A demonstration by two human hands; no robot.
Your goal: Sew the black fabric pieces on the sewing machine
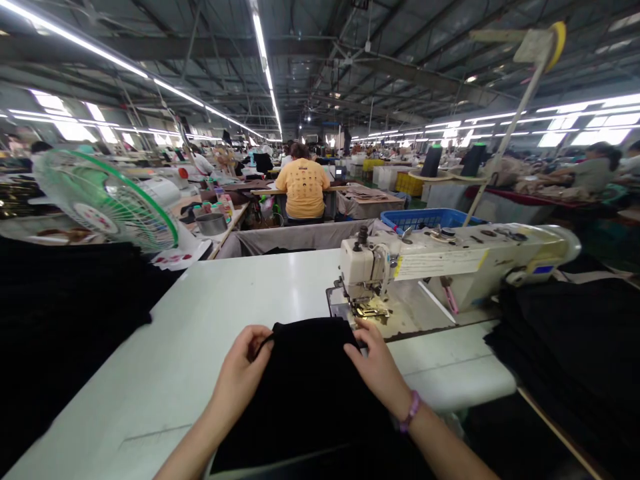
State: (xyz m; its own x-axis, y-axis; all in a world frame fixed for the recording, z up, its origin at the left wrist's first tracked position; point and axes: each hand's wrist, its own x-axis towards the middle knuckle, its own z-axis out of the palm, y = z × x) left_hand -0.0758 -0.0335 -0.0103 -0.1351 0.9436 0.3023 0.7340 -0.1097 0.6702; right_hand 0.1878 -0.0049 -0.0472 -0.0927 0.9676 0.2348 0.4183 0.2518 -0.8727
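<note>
on the far left a big black pile (60, 320) is lying on the white table (200, 333), and a green fan (107, 200) is standing behind it. our left hand (243, 373) is curling its fingers and pinching the far left corner of the black cloth (307, 387). the cloth is lying flat on the table right in front of us, between our two hands. its long way is running from our tummy out toward the sewing machine (450, 263), and its far short edge is pointing away from us. way behind it, a person in a yellow shirt (303, 187) is sitting with their back to us. our right hand (377, 367) is resting on the far right corner, fingers almost straight and open, pressing down and not wrapping round anything. a purple bracelet (411, 411) is sitting on that wrist. the shiny foot (373, 310) of the machine is sitting just past the cloth's far edge and a little to the right. so our right hand is the nearer one, with its fingertips just beside the foot. further right, another black heap (575, 353) is lying beside the machine.
</note>
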